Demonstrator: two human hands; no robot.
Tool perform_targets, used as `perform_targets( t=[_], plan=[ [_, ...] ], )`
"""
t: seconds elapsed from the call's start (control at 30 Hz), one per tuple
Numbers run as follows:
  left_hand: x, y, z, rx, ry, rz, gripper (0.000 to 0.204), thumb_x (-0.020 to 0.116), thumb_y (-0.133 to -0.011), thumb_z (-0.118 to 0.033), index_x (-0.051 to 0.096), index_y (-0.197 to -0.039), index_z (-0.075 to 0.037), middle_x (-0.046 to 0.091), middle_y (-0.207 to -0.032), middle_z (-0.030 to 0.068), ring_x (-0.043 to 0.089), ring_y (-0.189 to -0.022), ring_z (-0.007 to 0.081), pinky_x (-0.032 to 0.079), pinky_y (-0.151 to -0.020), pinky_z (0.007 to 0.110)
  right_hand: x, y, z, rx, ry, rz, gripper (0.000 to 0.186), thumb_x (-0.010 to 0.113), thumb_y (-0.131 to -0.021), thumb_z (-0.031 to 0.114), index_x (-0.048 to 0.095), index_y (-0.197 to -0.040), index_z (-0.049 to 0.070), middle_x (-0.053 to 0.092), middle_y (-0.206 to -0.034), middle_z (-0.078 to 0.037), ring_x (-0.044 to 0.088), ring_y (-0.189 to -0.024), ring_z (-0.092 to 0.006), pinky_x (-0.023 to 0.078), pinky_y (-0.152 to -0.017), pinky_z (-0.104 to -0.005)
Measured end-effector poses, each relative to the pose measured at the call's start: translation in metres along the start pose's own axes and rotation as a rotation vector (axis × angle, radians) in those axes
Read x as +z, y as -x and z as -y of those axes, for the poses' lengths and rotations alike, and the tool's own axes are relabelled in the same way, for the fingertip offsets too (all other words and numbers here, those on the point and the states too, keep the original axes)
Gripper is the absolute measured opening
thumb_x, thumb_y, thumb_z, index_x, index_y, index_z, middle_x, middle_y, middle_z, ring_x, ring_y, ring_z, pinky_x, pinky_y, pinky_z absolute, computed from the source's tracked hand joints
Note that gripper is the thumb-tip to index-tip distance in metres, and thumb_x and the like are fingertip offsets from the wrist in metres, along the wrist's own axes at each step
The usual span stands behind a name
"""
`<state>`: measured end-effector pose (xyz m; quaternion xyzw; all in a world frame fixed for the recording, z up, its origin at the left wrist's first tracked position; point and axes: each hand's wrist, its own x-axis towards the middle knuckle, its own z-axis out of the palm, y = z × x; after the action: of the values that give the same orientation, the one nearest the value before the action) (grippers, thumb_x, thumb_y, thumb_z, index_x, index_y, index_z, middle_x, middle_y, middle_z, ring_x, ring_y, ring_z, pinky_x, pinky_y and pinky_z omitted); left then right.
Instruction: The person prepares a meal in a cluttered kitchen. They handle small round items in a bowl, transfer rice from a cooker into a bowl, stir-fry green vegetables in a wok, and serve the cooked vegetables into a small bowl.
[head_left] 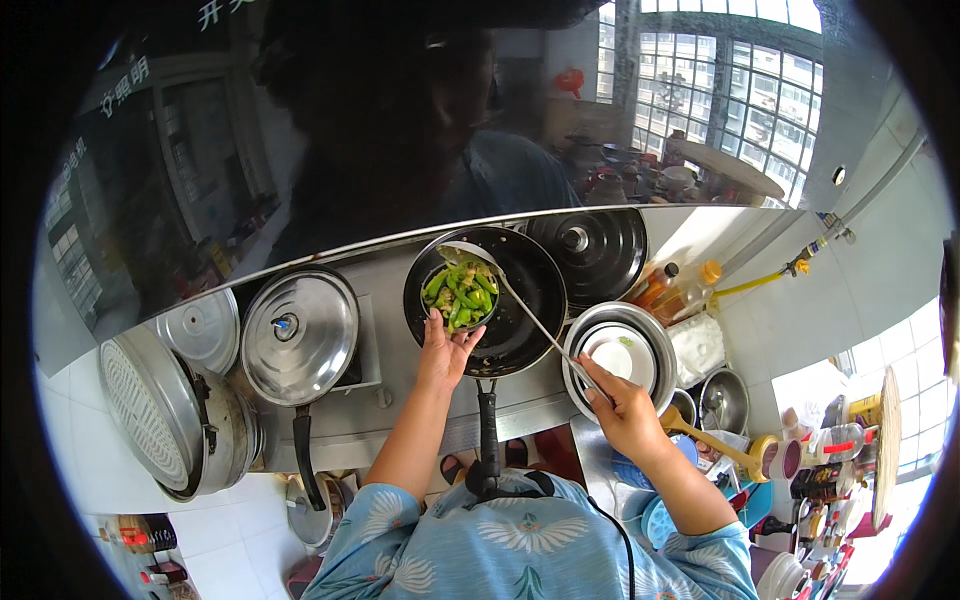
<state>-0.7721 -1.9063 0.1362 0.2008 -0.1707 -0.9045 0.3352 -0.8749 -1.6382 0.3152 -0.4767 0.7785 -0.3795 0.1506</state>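
Note:
My left hand point(446, 350) grips the near rim of a bowl filled with green peppers and bits of other food point(462, 298), held over the left part of a black frying pan point(530, 300). In my right hand point(622, 410) is the handle of a long metal ladle point(528, 312). Its head rests at the bowl's far edge, against the food. Most of the bowl's wall is hidden by the food and my fingers. Dark crumbs and an oily sheen show on the pan's bottom. The pan's black handle points toward me.
A lidded pan point(300, 338) stands on the left of the stove, beside stacked steamer pots point(150, 415). Right of the frying pan are nested metal bowls point(580, 395), a black lid point(612, 245) and sauce bottles point(690, 290). A dark range hood point(400, 130) overhangs the stove's back.

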Motion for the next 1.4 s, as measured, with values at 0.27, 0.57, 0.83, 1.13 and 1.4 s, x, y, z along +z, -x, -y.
perform_targets(
  t=[0.27, 0.57, 0.83, 1.13, 1.4],
  plan=[
    [-0.001, -0.015, 0.005, -0.029, 0.036, 0.091, 0.061, 0.059, -0.089, -0.049, 0.038, -0.136, -0.016, 0.047, -0.136, 0.0066, 0.049, -0.124, 0.0252, 0.043, -0.103, 0.051, 0.005, 0.008, 0.001, -0.008, 0.003, -0.076, 0.049, 0.059, -0.087, 0.001, 0.052, -0.135, 0.010, 0.063, -0.084, -0.018, 0.061, -0.069, -0.0303, 0.050, -0.068, -0.0354],
    [0.006, -0.015, 0.004, -0.027, 0.015, 0.097, 0.062, 0.059, -0.089, -0.050, 0.038, -0.135, -0.016, 0.047, -0.137, 0.0063, 0.048, -0.125, 0.0260, 0.044, -0.102, 0.050, 0.024, 0.017, -0.006, -0.175, -0.004, -0.244, 0.049, 0.056, -0.088, 0.000, 0.050, -0.136, 0.009, 0.065, -0.093, -0.021, 0.064, -0.078, -0.0325, 0.050, -0.073, -0.0352],
    [0.012, -0.012, 0.006, -0.035, 0.009, 0.083, 0.060, 0.059, -0.089, -0.049, 0.039, -0.134, -0.017, 0.049, -0.134, 0.0060, 0.052, -0.121, 0.0243, 0.047, -0.100, 0.049, 0.014, 0.025, -0.009, 0.021, 0.009, -0.093, 0.049, 0.058, -0.088, 0.001, 0.050, -0.136, 0.010, 0.066, -0.095, -0.021, 0.066, -0.082, -0.0347, 0.051, -0.075, -0.0343],
    [0.008, -0.016, 0.006, -0.056, 0.001, 0.084, 0.064, 0.064, -0.085, -0.050, 0.040, -0.134, -0.016, 0.048, -0.134, 0.0056, 0.051, -0.121, 0.0239, 0.045, -0.102, 0.051, 0.009, 0.024, -0.004, 0.017, -0.052, -0.098, 0.047, 0.056, -0.088, -0.003, 0.050, -0.134, 0.003, 0.062, -0.120, -0.019, 0.061, -0.112, -0.0310, 0.046, -0.093, -0.0310],
    [0.008, -0.012, 0.005, -0.062, -0.029, 0.101, 0.061, 0.060, -0.088, -0.050, 0.039, -0.134, -0.016, 0.047, -0.136, 0.0056, 0.050, -0.122, 0.0244, 0.046, -0.101, 0.050, -0.005, 0.023, -0.005, -0.017, 0.037, -0.114, 0.047, 0.056, -0.088, 0.000, 0.052, -0.134, 0.008, 0.066, -0.106, -0.018, 0.066, -0.085, -0.0310, 0.051, -0.077, -0.0329]
  ],
)
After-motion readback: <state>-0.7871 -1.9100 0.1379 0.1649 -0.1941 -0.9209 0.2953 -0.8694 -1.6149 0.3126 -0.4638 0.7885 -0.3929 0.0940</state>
